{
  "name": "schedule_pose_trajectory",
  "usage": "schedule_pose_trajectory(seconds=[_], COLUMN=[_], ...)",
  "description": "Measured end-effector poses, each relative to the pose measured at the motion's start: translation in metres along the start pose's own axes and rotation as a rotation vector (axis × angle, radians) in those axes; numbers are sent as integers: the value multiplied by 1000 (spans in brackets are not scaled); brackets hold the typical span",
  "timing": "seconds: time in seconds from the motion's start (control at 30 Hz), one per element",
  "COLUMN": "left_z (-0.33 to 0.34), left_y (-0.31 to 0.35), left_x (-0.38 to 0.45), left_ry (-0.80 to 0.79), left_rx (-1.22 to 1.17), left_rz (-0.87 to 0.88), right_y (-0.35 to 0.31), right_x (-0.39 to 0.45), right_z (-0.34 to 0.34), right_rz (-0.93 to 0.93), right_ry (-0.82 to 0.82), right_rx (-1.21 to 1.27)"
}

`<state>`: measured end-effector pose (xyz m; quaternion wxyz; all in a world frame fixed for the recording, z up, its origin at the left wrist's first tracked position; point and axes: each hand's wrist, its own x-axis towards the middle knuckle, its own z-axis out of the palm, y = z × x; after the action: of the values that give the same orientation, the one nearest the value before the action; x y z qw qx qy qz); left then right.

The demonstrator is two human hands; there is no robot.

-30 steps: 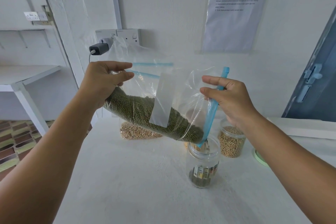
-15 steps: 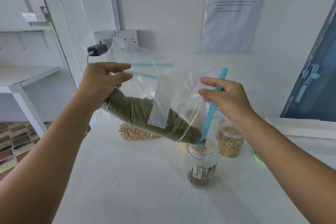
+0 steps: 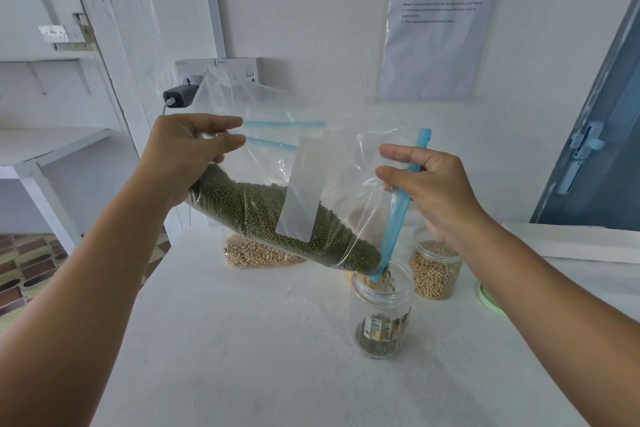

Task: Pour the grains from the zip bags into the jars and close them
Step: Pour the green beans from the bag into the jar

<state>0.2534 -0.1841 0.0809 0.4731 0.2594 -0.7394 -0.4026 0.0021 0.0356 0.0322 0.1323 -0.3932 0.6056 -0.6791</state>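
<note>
A clear zip bag of small green grains hangs tilted over the white table, its blue zip edge pointing down into a clear open jar. A thin layer of green grains lies in the jar's bottom. My left hand grips the bag's raised bottom end. My right hand pinches the blue zip strip near the bag's mouth. Behind stands a second jar filled with tan grains, and another bag of tan grains lies on the table, partly hidden by the green bag.
The white table meets the wall behind. A pale green lid lies at the right, beside my right forearm. A charger sits in the wall socket. A shelf stands at the left, a blue door at the right.
The bag's lower corner has settled slightly deeper at the jar's mouth, and grains have slid toward the zip end. Both hands keep the same grips.
</note>
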Motion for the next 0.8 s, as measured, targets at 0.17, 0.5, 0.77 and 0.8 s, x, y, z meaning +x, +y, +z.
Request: schedule_pose_trajectory(seconds=[0.17, 0.5, 0.77, 0.8], left_z=[-1, -6, -7, -7], left_y=[3, 5, 2, 0], left_x=[0, 6, 7, 7], left_ry=[1, -11, -19, -17], left_rx=[3, -19, -17, -19], left_rz=[-5, -6, -21, -28], right_y=[0, -1, 4, 5], right_x=[-1, 3, 5, 5], right_z=[0, 0, 3, 3], right_rz=[-2, -9, 5, 6], right_ry=[-9, 3, -2, -2], right_rx=[-10, 10, 9, 8])
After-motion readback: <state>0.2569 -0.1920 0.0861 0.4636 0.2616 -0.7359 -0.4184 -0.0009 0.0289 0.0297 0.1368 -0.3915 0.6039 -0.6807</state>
